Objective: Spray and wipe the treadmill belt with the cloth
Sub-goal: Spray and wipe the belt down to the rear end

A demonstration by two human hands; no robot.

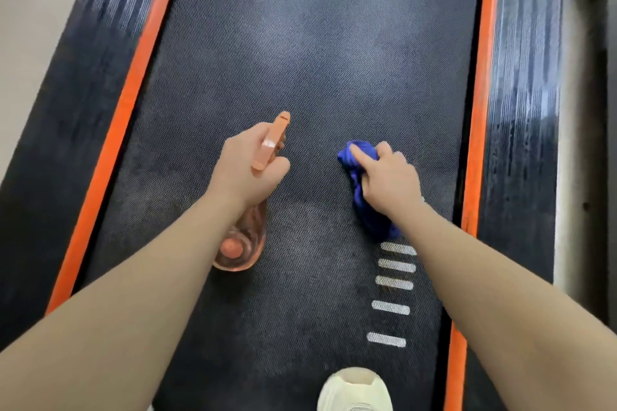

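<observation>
At centre frame, the left hand is gripping an orange spray bottle while the right hand is clutching a bunched blue cloth above the treadmill belt.

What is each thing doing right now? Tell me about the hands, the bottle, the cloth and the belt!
Left hand: grips the spray bottle, nozzle pointing up the belt.
Spray bottle: held above the belt, orange and see-through.
Right hand: holds the cloth.
Blue cloth: bunched up, down at the belt.
Treadmill belt: dark, with paler hazy patches.
Pale shoe: standing on the belt.
</observation>
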